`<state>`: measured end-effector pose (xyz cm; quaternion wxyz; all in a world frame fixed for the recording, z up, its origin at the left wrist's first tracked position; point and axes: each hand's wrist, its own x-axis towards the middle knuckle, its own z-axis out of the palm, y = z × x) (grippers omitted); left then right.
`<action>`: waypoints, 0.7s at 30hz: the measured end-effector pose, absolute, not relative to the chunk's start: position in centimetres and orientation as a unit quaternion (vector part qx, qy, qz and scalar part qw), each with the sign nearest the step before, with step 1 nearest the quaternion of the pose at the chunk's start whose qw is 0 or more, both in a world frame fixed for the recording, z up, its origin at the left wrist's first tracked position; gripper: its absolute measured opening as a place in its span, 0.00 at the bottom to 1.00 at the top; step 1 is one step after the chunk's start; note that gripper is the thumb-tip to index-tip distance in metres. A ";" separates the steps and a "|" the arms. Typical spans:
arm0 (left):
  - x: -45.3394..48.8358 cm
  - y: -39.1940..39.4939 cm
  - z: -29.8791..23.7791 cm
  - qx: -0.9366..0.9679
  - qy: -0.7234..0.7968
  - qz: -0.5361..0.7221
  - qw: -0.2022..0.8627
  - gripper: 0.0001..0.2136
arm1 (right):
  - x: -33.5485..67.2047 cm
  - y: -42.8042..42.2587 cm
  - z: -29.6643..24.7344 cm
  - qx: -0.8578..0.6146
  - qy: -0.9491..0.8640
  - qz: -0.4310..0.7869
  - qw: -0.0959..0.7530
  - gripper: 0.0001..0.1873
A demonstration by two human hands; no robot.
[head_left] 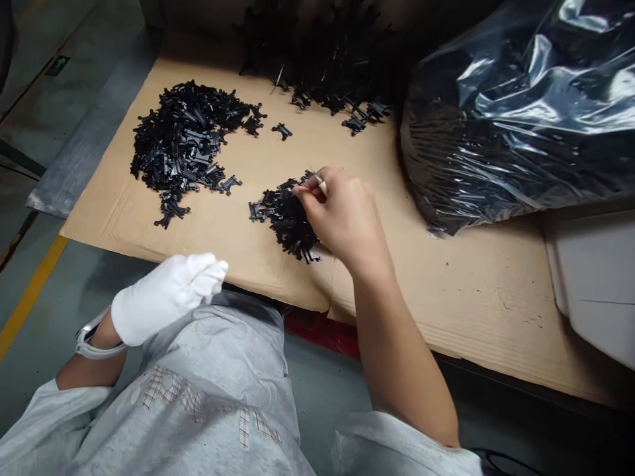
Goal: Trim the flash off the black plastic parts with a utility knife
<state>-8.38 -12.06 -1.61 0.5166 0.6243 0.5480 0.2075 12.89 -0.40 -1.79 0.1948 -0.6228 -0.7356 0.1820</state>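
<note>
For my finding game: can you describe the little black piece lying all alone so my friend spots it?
Look at the big cardboard sheet. Find the black pile on its left. Just right of it lies one small piece, touching nothing, while the others are heaped together.

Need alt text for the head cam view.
A bare right hand pinches at a small heap of black plastic parts on a cardboard sheet. A white-gloved left hand sits near the sheet's edge, and a bulging clear plastic bag of black parts lies to the right.
</note>
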 end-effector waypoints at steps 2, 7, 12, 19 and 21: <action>-9.7 -12.9 -2.0 0.701 0.532 0.127 0.459 0.13 | 11.5 -0.4 -1.7 -0.624 -0.758 0.118 0.149 0.07; -12.0 -14.6 -2.3 0.803 0.510 0.048 0.305 0.10 | 5.3 -2.4 -1.3 -0.489 -0.843 0.210 0.083 0.13; -13.5 -14.7 -1.3 0.765 0.544 0.099 0.329 0.09 | 0.9 -1.9 -2.7 -0.405 -0.845 0.337 0.088 0.07; -13.9 -12.6 -0.8 0.512 0.651 0.303 0.471 0.15 | 4.2 -0.1 -1.8 -0.402 -0.759 0.486 0.164 0.07; -12.9 -11.5 -1.0 0.451 0.648 0.387 0.477 0.15 | 5.6 -0.6 -1.3 -0.395 -0.715 0.544 0.193 0.11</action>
